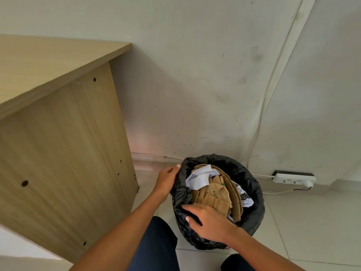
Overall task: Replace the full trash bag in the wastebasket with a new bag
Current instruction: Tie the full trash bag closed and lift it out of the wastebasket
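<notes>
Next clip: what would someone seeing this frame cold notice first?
The black trash bag, stuffed with cardboard and white paper, sits on the floor at lower centre, near the wall. The left hand and right hand both hold its rim. A wooden desk fills the left side.

Head view, steeply downward — close over wastebasket [252, 218]

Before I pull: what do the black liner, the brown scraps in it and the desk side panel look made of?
The black bin liner looks like thin plastic film: glossy, crinkled folds. The brown scraps look like matte corrugated cardboard; ribbed faces show. The pale desk side panel is probably wood-grain laminate over board, judging by drilled holes; its core is unseen.
</notes>
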{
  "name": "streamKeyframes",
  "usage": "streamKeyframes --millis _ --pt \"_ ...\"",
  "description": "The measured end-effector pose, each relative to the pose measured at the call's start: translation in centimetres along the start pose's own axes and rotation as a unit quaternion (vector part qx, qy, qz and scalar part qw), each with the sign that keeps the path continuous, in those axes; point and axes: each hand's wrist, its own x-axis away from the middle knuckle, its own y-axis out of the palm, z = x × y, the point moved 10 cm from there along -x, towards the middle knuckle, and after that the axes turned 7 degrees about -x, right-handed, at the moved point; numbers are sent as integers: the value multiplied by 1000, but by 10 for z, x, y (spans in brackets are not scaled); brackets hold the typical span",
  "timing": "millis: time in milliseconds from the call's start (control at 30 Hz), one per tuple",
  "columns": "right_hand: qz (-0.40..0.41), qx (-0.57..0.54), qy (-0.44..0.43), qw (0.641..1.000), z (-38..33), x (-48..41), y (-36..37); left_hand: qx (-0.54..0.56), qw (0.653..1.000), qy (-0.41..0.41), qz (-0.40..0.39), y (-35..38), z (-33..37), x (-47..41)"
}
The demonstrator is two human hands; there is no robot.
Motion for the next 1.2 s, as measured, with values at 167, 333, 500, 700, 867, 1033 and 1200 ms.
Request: streamKeyframes --millis 167,333,500,700,867,1033,1200 --pt "-37 20 -21 999 -6 -9 -18 -127 985 -102 52 -6 -41 -20" --pt "121 68 -22 990 18 -48 -73 -247 965 11 91 -6 -16 -13" --pt "111 186 56 975 57 -109 -90 -283 937 161 128 -5 4 4" --pt "-43 263 137 954 74 -123 -43 -218 960 160 71 -5 13 2" --pt "43 244 47 968 67 -109 -44 -158 986 -43 37 -6 -5 -30" --pt "61 195 7 979 65 -107 -70 7 970 -238 -51 11 -38 -43" --pt "98 142 51 984 78 -134 -97 -184 979 -58 70 -12 3 -59"
